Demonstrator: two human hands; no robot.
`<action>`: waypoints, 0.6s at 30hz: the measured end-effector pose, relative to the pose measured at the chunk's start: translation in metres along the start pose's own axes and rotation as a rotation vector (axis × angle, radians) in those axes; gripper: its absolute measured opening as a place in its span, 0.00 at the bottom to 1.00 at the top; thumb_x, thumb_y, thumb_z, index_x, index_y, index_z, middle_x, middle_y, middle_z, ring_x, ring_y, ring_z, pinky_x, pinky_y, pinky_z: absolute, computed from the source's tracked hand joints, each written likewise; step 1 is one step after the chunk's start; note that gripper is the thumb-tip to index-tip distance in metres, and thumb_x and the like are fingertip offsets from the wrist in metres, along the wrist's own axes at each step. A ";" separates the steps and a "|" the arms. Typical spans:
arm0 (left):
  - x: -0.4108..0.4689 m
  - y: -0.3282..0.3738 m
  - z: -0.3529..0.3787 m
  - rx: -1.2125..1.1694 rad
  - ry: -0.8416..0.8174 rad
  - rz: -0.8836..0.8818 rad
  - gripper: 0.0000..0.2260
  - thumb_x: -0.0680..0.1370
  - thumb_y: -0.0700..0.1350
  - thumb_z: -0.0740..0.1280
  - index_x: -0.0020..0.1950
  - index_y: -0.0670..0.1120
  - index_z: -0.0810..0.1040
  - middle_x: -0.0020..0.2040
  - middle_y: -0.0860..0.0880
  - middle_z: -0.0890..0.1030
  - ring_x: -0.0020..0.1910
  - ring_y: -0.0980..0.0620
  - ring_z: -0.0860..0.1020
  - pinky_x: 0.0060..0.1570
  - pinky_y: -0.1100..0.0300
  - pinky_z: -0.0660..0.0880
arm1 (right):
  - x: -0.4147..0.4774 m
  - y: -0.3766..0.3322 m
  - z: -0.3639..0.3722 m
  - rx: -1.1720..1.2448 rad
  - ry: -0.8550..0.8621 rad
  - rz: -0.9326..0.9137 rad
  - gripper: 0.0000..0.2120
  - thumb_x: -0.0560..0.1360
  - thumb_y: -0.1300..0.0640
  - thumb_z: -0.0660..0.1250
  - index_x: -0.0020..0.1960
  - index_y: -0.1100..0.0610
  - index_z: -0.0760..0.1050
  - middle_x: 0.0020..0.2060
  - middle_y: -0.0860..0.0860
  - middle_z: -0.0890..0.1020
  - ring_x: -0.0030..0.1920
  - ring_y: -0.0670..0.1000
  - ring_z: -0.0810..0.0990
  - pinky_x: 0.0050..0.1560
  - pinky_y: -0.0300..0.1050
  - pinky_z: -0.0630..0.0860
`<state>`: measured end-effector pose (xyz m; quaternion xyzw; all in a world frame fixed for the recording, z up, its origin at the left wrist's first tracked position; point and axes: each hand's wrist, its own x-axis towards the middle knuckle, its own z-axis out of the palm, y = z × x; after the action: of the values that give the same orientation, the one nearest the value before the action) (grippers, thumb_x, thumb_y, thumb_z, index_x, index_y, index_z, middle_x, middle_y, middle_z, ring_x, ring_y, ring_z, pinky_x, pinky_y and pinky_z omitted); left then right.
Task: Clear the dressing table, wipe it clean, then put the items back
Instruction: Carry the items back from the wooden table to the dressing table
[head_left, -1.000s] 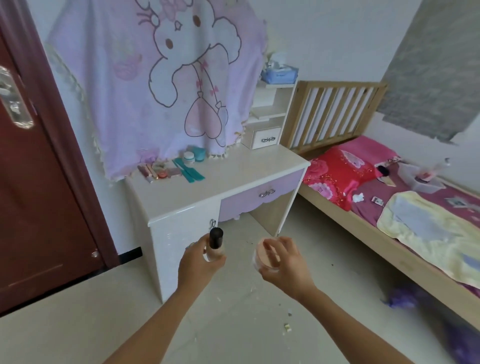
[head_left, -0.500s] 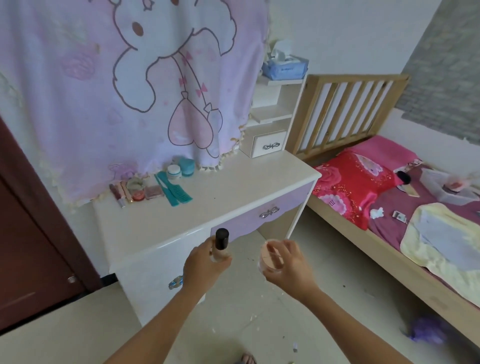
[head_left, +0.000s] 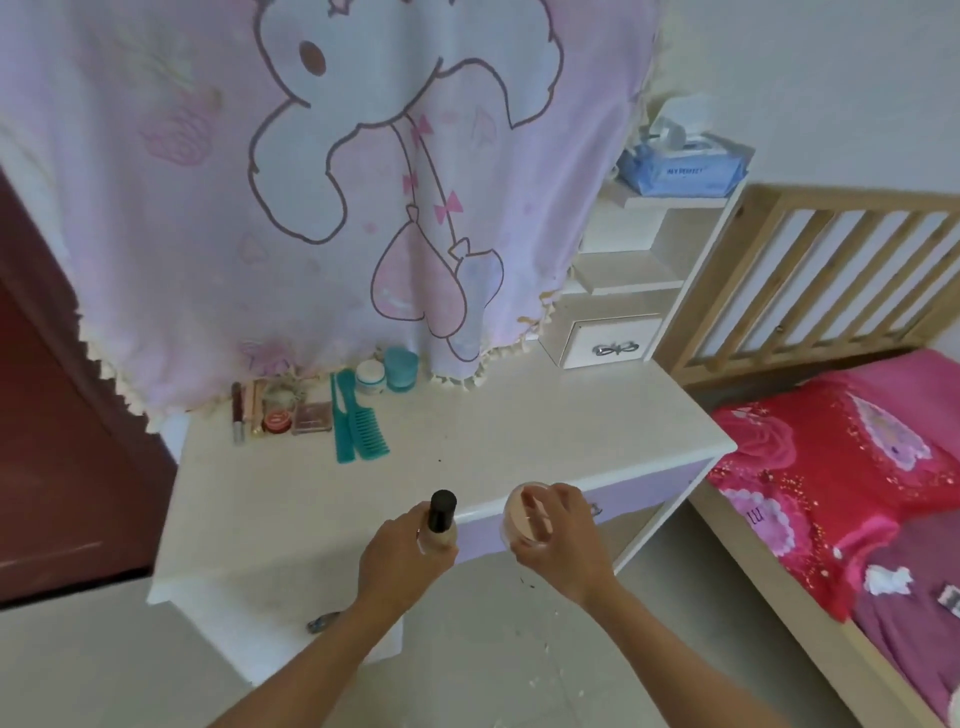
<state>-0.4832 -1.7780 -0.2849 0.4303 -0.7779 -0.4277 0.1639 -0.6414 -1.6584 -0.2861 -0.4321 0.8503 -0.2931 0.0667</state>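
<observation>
The left hand (head_left: 400, 556) is curled round a clear glass bottle of beige liquid with a black cap (head_left: 441, 525). The bottle's long axis is nearly upright, cap on top, at the front edge of the white tabletop (head_left: 519, 431). Just beside it, the right hand (head_left: 558, 540) grips a round peach powder jar (head_left: 522, 514) with bent fingers, its flat face tilted up toward the camera. Two teal combs (head_left: 358, 421) lie at the back, teeth end toward the front edge. The print on a blue wipes pack (head_left: 685, 169) is too blurred to read.
</observation>
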 end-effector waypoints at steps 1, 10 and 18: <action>0.007 0.001 0.002 0.018 0.008 -0.008 0.07 0.73 0.51 0.65 0.44 0.48 0.74 0.38 0.49 0.79 0.37 0.47 0.77 0.36 0.50 0.76 | 0.007 0.002 0.004 0.005 -0.028 0.003 0.26 0.65 0.55 0.72 0.61 0.53 0.70 0.57 0.52 0.70 0.57 0.52 0.69 0.48 0.37 0.68; 0.124 0.002 0.005 0.013 0.075 -0.063 0.06 0.74 0.49 0.65 0.44 0.46 0.75 0.39 0.48 0.80 0.43 0.46 0.77 0.42 0.56 0.71 | 0.092 0.018 0.013 -0.020 -0.080 0.004 0.26 0.64 0.57 0.71 0.61 0.51 0.70 0.56 0.51 0.69 0.56 0.51 0.71 0.47 0.34 0.67; 0.226 -0.013 -0.013 -0.045 -0.020 -0.097 0.08 0.64 0.53 0.61 0.43 0.59 0.70 0.43 0.50 0.79 0.44 0.46 0.78 0.37 0.62 0.71 | 0.175 0.006 0.038 -0.059 -0.179 0.045 0.27 0.64 0.54 0.71 0.62 0.49 0.69 0.57 0.51 0.69 0.57 0.51 0.71 0.47 0.35 0.71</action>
<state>-0.5980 -1.9711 -0.3135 0.4592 -0.7481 -0.4567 0.1446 -0.7400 -1.8080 -0.2959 -0.4391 0.8587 -0.2265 0.1360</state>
